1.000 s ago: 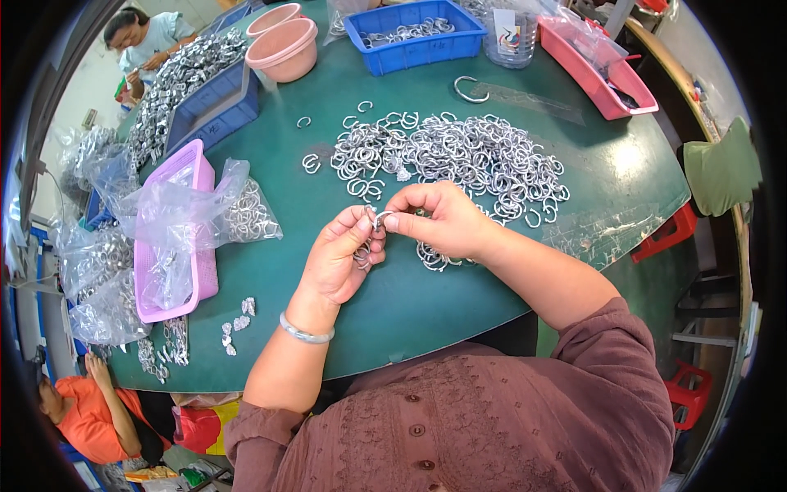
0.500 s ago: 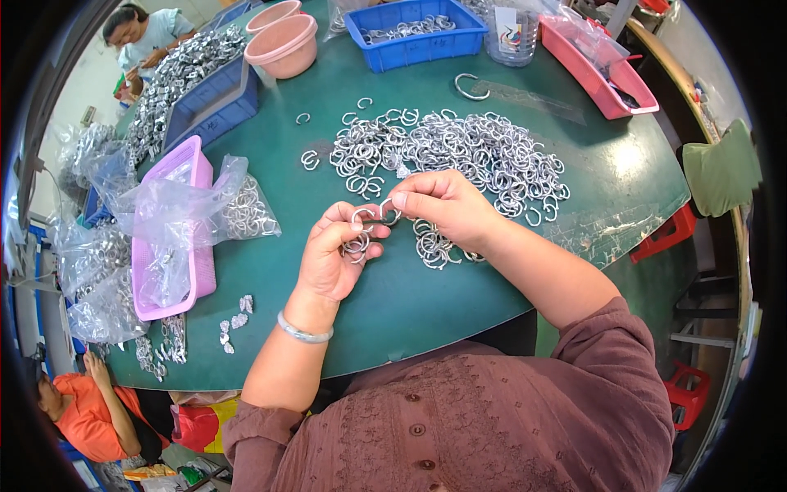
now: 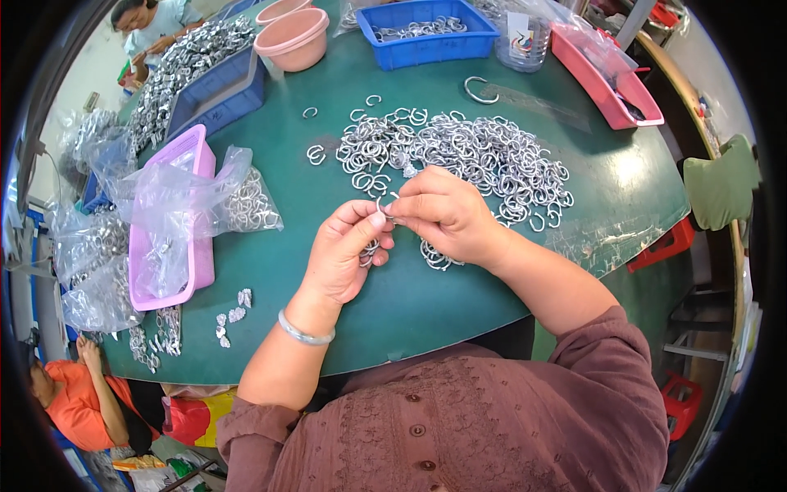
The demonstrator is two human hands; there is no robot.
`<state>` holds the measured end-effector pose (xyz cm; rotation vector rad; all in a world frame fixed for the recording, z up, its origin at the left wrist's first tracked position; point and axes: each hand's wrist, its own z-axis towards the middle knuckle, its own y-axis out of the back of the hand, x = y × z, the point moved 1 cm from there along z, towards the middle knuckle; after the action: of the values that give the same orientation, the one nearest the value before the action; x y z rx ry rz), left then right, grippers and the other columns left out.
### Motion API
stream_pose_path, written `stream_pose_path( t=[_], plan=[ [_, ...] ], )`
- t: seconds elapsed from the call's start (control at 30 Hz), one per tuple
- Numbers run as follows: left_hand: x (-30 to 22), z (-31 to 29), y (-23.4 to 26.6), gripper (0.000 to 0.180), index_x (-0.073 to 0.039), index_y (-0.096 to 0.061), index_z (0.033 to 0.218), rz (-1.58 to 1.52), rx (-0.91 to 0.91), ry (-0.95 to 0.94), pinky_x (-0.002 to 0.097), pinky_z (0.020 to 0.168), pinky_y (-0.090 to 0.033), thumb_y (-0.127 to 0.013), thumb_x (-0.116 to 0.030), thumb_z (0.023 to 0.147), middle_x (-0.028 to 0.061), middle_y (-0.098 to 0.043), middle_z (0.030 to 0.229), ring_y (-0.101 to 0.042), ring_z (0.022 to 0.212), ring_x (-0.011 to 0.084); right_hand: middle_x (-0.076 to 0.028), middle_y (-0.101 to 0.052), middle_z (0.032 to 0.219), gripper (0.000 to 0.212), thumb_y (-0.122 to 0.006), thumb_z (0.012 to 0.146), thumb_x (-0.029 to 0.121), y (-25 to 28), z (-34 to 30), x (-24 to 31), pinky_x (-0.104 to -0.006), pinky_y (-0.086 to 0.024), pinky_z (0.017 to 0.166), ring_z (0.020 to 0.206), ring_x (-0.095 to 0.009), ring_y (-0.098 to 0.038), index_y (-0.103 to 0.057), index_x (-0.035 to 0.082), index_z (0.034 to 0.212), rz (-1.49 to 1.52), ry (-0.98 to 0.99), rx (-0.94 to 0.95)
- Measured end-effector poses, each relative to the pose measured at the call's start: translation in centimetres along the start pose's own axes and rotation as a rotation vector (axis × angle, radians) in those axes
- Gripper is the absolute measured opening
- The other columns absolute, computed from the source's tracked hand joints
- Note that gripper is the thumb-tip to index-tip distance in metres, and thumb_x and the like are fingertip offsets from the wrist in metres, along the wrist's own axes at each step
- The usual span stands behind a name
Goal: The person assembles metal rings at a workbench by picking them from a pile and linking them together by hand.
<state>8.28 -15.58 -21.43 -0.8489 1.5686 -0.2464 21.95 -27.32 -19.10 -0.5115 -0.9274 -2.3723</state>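
Several open silver metal rings point(image 3: 369, 252) sit in my left hand point(image 3: 343, 250), its fingers curled around them and the thumb pressing near the top. My right hand point(image 3: 449, 215) pinches another open ring, and its fingertips meet those of my left hand. Where the two hands touch, the rings are partly hidden. Just beyond them spreads a large heap of the same C-shaped rings point(image 3: 484, 160) on the green table point(image 3: 303, 184). A smaller cluster of rings point(image 3: 436, 256) lies under my right hand.
To the left stands a lilac basket point(image 3: 197, 254) with clear plastic bags over it. Small silver pieces point(image 3: 236, 314) lie nearer. Along the back are a blue tray point(image 3: 426, 51), pink bowls point(image 3: 293, 43) and a pink tray point(image 3: 607, 82). Two other people work at left.
My hands have come closer together, and the ring in my right fingers now meets the left thumb and fingertips. The whole view has shifted slightly.
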Motion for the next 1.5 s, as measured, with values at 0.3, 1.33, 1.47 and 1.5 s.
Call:
stream_pose_path(
  t=[0.3, 1.33, 1.47, 1.5],
  plan=[
    [0.2, -0.2, -0.6, 0.006, -0.005, -0.058, 0.093, 0.276, -0.125, -0.298, 0.0196, 0.052, -0.042, -0.059, -0.005, 0.087, 0.0009, -0.058, 0.078, -0.054, 0.064, 0.0078, -0.006, -0.062, 0.082, 0.015, -0.068, 0.071, 0.001, 0.0, 0.0, 0.0, -0.0324, -0.048, 0.064, 0.074, -0.024, -0.06, -0.063, 0.006, 0.084, 0.056, 0.013, -0.016],
    [-4.2, -3.5, -0.8, 0.006, -0.01, -0.054, 0.088, -0.224, -0.097, -0.139, 0.0221, 0.049, -0.04, -0.054, -0.015, 0.087, 0.0106, -0.06, 0.094, -0.054, 0.069, 0.0159, -0.01, -0.062, 0.084, 0.013, -0.064, 0.075, -0.002, 0.5, -0.5, 0.1, -0.0302, -0.048, 0.068, 0.076, -0.022, -0.061, -0.061, 0.001, 0.087, 0.167, -0.171, -0.008],
    [-9.8, -6.7, -0.3, 0.01, -0.011, -0.055, 0.093, -0.084, -0.07, -0.231, 0.0218, 0.049, -0.041, -0.055, -0.014, 0.083, 0.0109, -0.06, 0.096, -0.054, 0.07, 0.0164, -0.01, -0.062, 0.083, 0.01, -0.063, 0.076, -0.001, 0.7, -0.5, -0.1, -0.0301, -0.049, 0.067, 0.075, -0.022, -0.061, -0.061, 0.0, 0.086, 0.162, -0.161, 0.006],
    [-11.8, -7.4, -0.6, 0.013, -0.01, -0.055, 0.096, -0.023, -0.119, -0.264, 0.0212, 0.049, -0.04, -0.055, -0.013, 0.084, 0.01, -0.06, 0.091, -0.054, 0.069, 0.0151, -0.01, -0.062, 0.083, 0.01, -0.063, 0.076, -0.001, 0.7, -0.6, -0.2, -0.0302, -0.049, 0.067, 0.075, -0.023, -0.061, -0.061, 0.0, 0.086, 0.167, -0.159, 0.013]
  ],
)
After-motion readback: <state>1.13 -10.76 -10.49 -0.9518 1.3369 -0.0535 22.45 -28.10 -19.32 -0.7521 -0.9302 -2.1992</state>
